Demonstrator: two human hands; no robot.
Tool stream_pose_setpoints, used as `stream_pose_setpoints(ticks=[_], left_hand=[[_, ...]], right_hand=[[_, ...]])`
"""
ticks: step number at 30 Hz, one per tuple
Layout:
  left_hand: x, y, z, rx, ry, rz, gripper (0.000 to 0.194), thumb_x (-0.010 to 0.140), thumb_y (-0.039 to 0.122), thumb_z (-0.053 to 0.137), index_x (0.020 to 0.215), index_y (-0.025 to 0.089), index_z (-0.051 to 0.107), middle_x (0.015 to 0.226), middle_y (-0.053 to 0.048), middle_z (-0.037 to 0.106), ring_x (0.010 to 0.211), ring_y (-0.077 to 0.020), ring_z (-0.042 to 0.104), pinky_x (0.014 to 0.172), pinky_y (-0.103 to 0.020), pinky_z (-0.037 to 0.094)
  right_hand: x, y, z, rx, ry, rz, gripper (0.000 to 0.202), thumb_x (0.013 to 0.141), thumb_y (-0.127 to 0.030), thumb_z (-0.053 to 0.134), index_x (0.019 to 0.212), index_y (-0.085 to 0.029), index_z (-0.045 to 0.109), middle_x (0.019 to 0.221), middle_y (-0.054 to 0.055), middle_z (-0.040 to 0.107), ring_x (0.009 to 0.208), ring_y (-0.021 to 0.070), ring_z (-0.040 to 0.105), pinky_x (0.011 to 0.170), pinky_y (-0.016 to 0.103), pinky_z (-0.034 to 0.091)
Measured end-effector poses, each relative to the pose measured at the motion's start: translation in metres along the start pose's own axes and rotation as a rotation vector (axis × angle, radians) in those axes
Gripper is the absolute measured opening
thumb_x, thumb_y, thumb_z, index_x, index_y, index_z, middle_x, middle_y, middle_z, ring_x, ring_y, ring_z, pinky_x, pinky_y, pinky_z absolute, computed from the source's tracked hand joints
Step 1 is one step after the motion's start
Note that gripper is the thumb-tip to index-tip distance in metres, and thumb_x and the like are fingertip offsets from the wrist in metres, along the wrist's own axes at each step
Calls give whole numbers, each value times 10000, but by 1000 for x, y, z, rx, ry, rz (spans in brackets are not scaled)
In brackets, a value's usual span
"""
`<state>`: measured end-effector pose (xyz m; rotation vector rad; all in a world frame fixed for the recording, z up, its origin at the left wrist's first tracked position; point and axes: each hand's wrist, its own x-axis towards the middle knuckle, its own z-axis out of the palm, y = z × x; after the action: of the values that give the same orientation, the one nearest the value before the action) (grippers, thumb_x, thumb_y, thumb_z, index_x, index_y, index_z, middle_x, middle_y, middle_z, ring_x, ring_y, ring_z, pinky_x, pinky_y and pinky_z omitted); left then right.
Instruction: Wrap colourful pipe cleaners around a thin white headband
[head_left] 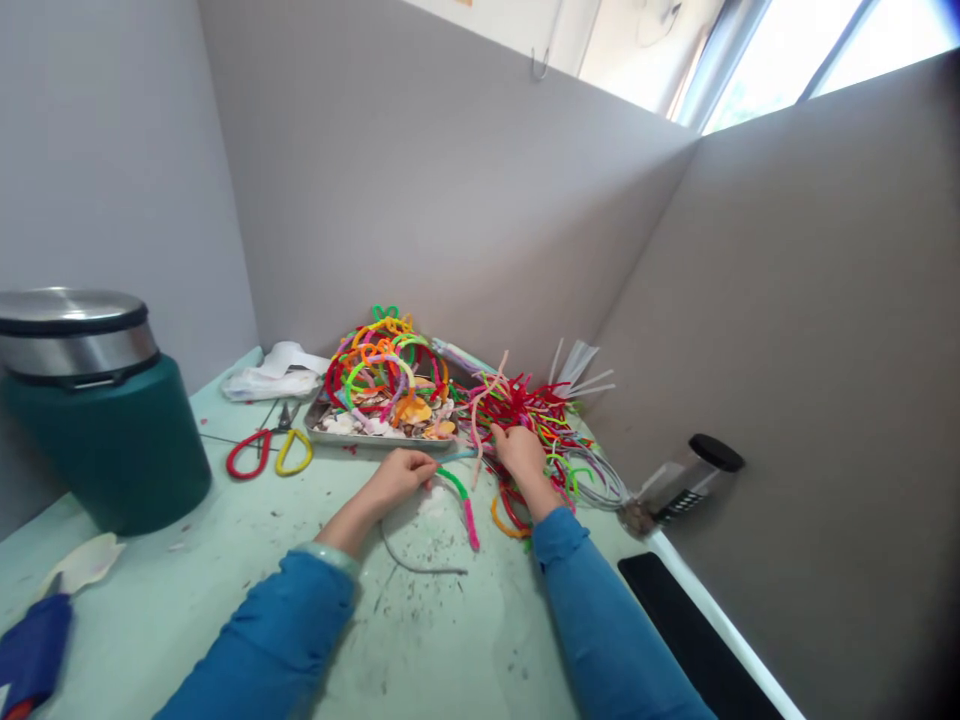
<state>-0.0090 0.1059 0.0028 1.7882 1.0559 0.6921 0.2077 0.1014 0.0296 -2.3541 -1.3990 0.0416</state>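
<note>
My left hand [405, 475] is closed in a pinch on a pipe cleaner. A light blue length [457, 455] reaches right from its fingertips, and a green and pink length [461, 500] curves down below them. Beneath this hand a bent grey wire [427, 570] runs along the table; whether the fingers hold it is unclear. My right hand [521, 455] is closed at the near edge of a pile of mostly red pipe cleaners [525, 400]. Its fingertips pinch a pipe cleaner, though which strand is hard to make out. A pale pink strand [478, 425] stands beside them.
Behind my hands, a metal tray [352, 438] holds colourful pipe-cleaner loops [379, 365] and small scraps. Red and yellow-handled scissors [274, 450], a green jar [112, 440] and a blue tool [37, 640] lie left. Rightward are coiled wire [604, 480], a clear container [690, 480] and partition walls.
</note>
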Motion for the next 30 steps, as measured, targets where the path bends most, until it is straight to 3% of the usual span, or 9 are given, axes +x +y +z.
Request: stream_pose_setpoints(ticks=[2,4,7,10,18,23,25,27,30], left_hand=[[1,-2,1,11,-3,7,356,719,446,492,673,133,654,580,-14,591,545,-127,444,555,-236,313],[2,-4,1,22,-7,27,358,725,442,484,679,131,656,576,-11,585,544,-128,444,555,-237,312],[1,-3,1,38,-7,53,364,727,442,476,654,133,653,562,-6,574,535,-124,435,542,-236,302],[0,0,0,51,-14,56,364,722,443,480,636,134,652,556,-3,571,522,-117,417,529,-235,290],[-1,-3,0,8,-70,77,386,704,470,531,710,112,677,614,-22,602,581,-131,463,555,-229,329],[-2,-3,2,50,-76,103,381,715,435,527,761,97,696,639,-37,621,581,-135,479,543,-234,334],[-3,-1,4,113,-70,136,355,716,401,530,788,103,710,674,-44,641,601,-141,499,552,-236,341],[-4,1,5,192,-67,192,312,714,363,540,777,116,721,714,-51,655,632,-148,522,574,-238,353],[-5,4,7,279,-80,323,242,716,325,561,695,146,722,753,-52,661,694,-154,542,629,-239,370]], right_hand=[[5,-2,6,50,2,60,503,801,-542,433,806,-117,703,868,206,676,851,292,636,678,343,448],[11,-2,13,92,4,102,396,768,-462,504,802,-124,707,880,203,679,832,288,643,657,334,450],[16,2,18,165,-14,120,272,744,-321,514,736,-136,713,755,147,696,660,222,651,559,272,438],[16,11,17,257,17,87,346,788,-318,415,758,-144,713,654,74,686,548,167,616,487,228,410],[1,32,-9,261,286,-7,264,766,-274,435,788,-154,669,733,75,669,669,179,574,598,248,362],[0,45,-23,203,580,-109,232,788,-268,426,807,-145,621,815,100,643,716,186,544,637,271,347],[3,49,-30,282,664,-103,216,775,-279,437,799,-146,605,814,102,633,723,192,539,643,280,356],[4,48,-38,490,625,-77,190,749,-308,466,750,-157,580,695,63,611,641,181,530,604,277,368],[-3,30,-44,909,290,-116,168,724,-353,506,689,-190,525,479,-34,493,456,140,469,477,246,351]])
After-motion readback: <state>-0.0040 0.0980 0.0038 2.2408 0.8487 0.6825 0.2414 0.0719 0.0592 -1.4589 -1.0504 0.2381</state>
